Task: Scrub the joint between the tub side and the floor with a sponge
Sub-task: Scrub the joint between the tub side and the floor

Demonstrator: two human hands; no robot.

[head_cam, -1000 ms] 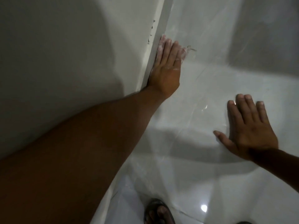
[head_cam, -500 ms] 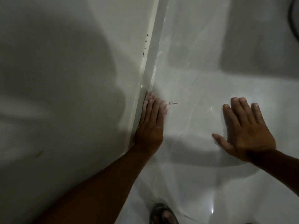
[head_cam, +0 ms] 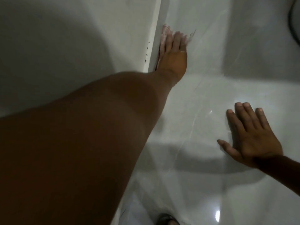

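Observation:
My left hand [head_cam: 174, 54] is stretched far forward, pressing a pinkish, soapy sponge [head_cam: 164, 35] into the joint [head_cam: 154, 51] where the white tub side [head_cam: 81, 46] meets the glossy white floor [head_cam: 203, 78]. Most of the sponge is hidden under my fingers; only its foamy far edge shows. A few dark specks mark the tub side just left of the joint. My right hand [head_cam: 253, 135] lies flat on the floor tile with its fingers spread, holding nothing.
My left forearm fills the lower left of the view. A sandalled foot [head_cam: 168, 220] shows at the bottom edge. A dark curved object [head_cam: 294, 20] sits at the top right corner. Wet sheen and light reflections cover the floor.
My left hand has pushed the sponge forward along the joint, away from me, after pulling it back half a second ago. My right hand has stayed flat on the floor.

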